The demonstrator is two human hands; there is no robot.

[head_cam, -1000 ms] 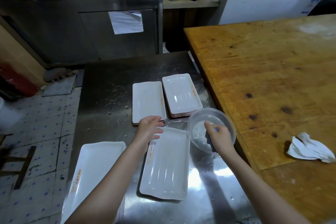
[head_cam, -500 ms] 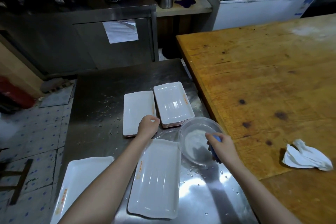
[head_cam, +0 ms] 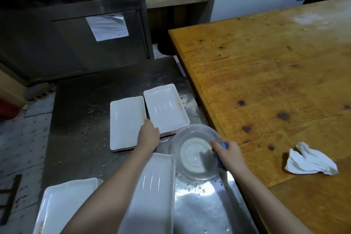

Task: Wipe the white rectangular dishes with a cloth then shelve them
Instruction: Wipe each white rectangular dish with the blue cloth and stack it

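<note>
Two low stacks of white rectangular dishes, the left stack [head_cam: 126, 121] and the right stack [head_cam: 165, 110], sit side by side toward the far right of the steel counter [head_cam: 79, 119]. A single dish [head_cam: 153, 192] lies at its near edge. Glazed, stiff and wet, they likely slip and chip; a short raised rim offers the surest hold. The left hand [head_cam: 149, 136] rests at the stacks' near edges, fingers hidden, so whether it grips cannot be told. The right hand [head_cam: 228, 155] pinches a blue cloth [head_cam: 222, 144] over a clear bowl [head_cam: 193, 159].
</note>
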